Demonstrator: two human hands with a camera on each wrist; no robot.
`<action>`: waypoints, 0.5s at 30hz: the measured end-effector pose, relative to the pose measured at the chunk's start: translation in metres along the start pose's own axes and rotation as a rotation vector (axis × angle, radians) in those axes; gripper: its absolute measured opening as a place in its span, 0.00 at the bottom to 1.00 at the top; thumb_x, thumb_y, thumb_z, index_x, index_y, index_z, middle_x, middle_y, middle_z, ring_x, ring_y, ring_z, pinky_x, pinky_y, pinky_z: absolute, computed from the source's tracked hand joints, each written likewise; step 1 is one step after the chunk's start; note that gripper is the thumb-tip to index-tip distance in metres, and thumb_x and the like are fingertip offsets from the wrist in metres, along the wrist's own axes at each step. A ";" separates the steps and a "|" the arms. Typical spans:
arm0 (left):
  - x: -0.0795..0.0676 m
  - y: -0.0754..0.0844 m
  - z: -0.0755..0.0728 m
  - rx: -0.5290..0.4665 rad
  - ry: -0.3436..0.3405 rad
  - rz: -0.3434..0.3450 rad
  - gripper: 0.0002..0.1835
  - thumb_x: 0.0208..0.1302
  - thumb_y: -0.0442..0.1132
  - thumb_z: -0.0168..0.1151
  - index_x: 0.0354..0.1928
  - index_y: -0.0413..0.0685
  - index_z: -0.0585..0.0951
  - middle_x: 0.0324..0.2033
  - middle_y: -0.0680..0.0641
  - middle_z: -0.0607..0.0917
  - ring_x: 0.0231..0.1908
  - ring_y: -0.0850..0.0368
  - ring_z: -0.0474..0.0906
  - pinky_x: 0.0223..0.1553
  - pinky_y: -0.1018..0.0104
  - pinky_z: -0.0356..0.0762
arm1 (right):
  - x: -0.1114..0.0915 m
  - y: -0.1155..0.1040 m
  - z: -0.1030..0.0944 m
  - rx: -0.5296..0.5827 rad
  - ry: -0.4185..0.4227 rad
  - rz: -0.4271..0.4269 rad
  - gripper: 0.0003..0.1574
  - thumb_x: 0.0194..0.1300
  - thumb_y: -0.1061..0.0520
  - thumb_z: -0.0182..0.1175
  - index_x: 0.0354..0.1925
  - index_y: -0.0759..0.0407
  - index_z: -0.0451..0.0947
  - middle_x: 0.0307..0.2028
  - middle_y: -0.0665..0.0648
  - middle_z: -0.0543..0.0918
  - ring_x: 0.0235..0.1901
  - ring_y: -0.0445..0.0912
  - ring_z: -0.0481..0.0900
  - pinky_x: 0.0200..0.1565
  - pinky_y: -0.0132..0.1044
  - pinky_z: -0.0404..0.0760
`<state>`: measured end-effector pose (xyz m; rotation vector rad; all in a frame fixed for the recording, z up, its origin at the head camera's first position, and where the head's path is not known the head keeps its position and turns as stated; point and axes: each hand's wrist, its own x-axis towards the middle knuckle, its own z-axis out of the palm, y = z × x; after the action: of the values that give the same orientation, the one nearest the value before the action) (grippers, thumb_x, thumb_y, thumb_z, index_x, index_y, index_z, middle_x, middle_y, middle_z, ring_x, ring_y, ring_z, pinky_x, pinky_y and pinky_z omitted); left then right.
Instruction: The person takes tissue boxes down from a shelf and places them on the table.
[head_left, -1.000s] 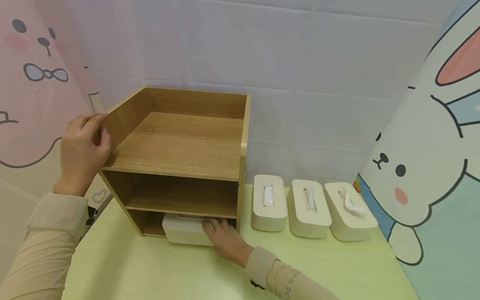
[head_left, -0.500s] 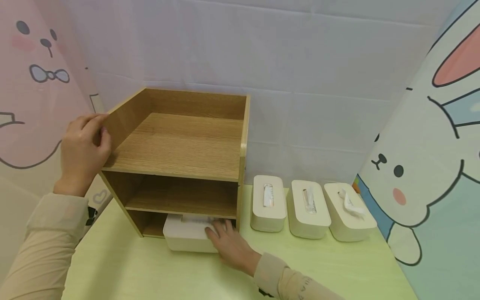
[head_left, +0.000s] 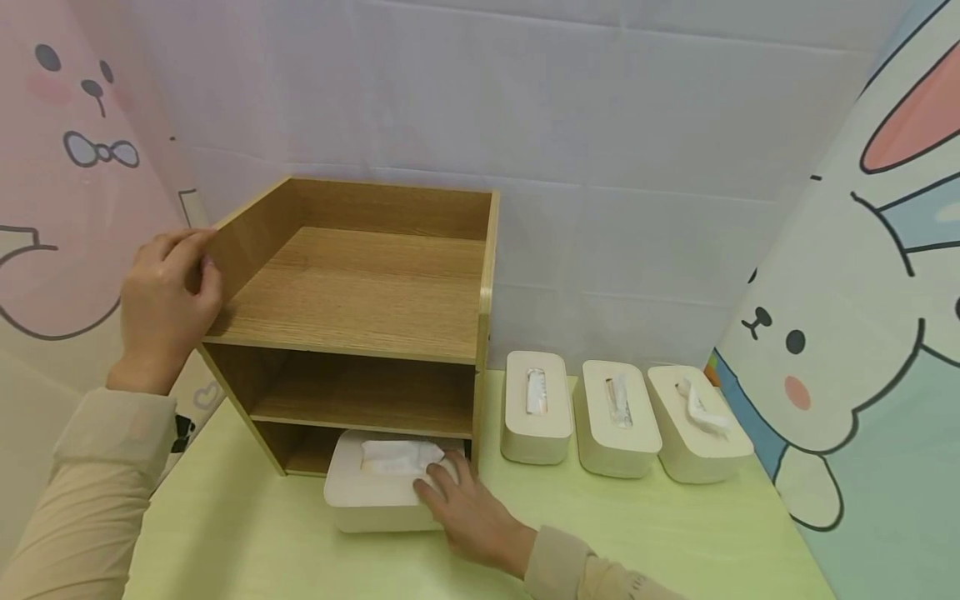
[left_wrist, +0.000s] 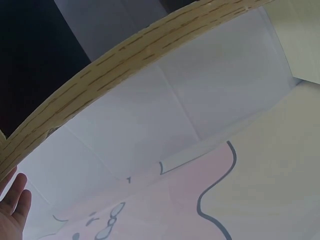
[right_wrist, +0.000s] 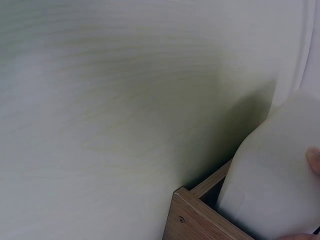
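Observation:
A wooden desk shelf point(head_left: 352, 292) stands on the table. My left hand point(head_left: 168, 287) grips the upper edge of its left side panel; in the left wrist view the fingers point(left_wrist: 17, 200) show at that panel's edge point(left_wrist: 125, 62). A white tissue box point(head_left: 375, 487) juts out of the bottom compartment, with a tissue point(head_left: 401, 456) in its top slot. The fingers of my right hand point(head_left: 472, 512) hold the box's right end. In the right wrist view, the box point(right_wrist: 270, 170) sits against the shelf's side panel point(right_wrist: 200, 220), with fingertips on it.
To the right of the shelf, a row of three similar tissue boxes point(head_left: 536, 433), point(head_left: 619, 450), point(head_left: 699, 454) stands on the pale green table point(head_left: 637, 533). A white cloth wall point(head_left: 637, 208) rises behind, with cartoon-printed panels point(head_left: 847, 375) at both sides.
My right hand has drawn the tissue box toward me, out of the bottom compartment, so more of its top and its tissue show. My left hand has stayed on the shelf.

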<state>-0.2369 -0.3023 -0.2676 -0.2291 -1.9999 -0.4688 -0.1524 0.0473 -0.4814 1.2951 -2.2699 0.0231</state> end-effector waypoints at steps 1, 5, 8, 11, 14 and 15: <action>0.000 0.000 0.000 -0.001 0.001 0.000 0.17 0.58 0.34 0.48 0.46 0.37 0.80 0.42 0.34 0.80 0.43 0.33 0.73 0.45 0.42 0.68 | -0.001 -0.001 -0.001 0.001 -0.005 -0.003 0.37 0.35 0.60 0.60 0.50 0.54 0.67 0.48 0.57 0.72 0.51 0.56 0.69 0.55 0.46 0.75; 0.000 0.000 0.000 -0.005 0.003 -0.001 0.17 0.58 0.34 0.49 0.46 0.37 0.80 0.42 0.34 0.80 0.43 0.33 0.73 0.45 0.42 0.68 | -0.007 -0.004 -0.006 0.022 -0.001 -0.023 0.35 0.37 0.62 0.57 0.50 0.53 0.67 0.48 0.57 0.72 0.52 0.58 0.68 0.53 0.48 0.75; 0.000 0.000 0.000 -0.005 0.004 -0.001 0.17 0.58 0.34 0.49 0.46 0.37 0.80 0.42 0.34 0.80 0.43 0.33 0.73 0.44 0.42 0.68 | -0.011 -0.006 -0.009 0.033 0.004 -0.041 0.34 0.36 0.62 0.56 0.49 0.53 0.67 0.47 0.56 0.72 0.52 0.57 0.69 0.55 0.48 0.73; 0.000 0.001 0.000 0.001 0.005 -0.003 0.17 0.58 0.34 0.49 0.47 0.38 0.80 0.42 0.34 0.80 0.43 0.33 0.73 0.44 0.42 0.68 | -0.016 -0.009 -0.013 0.049 0.000 -0.055 0.33 0.37 0.62 0.55 0.49 0.53 0.67 0.46 0.55 0.72 0.52 0.56 0.69 0.60 0.47 0.68; 0.000 0.001 0.000 0.003 0.007 -0.006 0.17 0.58 0.34 0.48 0.47 0.38 0.80 0.42 0.35 0.80 0.43 0.33 0.73 0.44 0.42 0.68 | -0.022 -0.010 -0.016 0.060 0.015 -0.072 0.30 0.42 0.64 0.48 0.48 0.54 0.68 0.44 0.55 0.72 0.51 0.56 0.70 0.61 0.47 0.66; 0.000 0.001 0.000 0.002 0.007 -0.006 0.17 0.58 0.34 0.48 0.47 0.38 0.80 0.42 0.35 0.80 0.43 0.33 0.73 0.44 0.42 0.68 | -0.023 -0.010 -0.017 0.058 0.026 -0.079 0.28 0.44 0.65 0.44 0.48 0.54 0.68 0.44 0.55 0.71 0.50 0.56 0.70 0.61 0.46 0.67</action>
<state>-0.2365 -0.3017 -0.2676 -0.2198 -1.9942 -0.4705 -0.1275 0.0649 -0.4792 1.4054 -2.2088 0.0782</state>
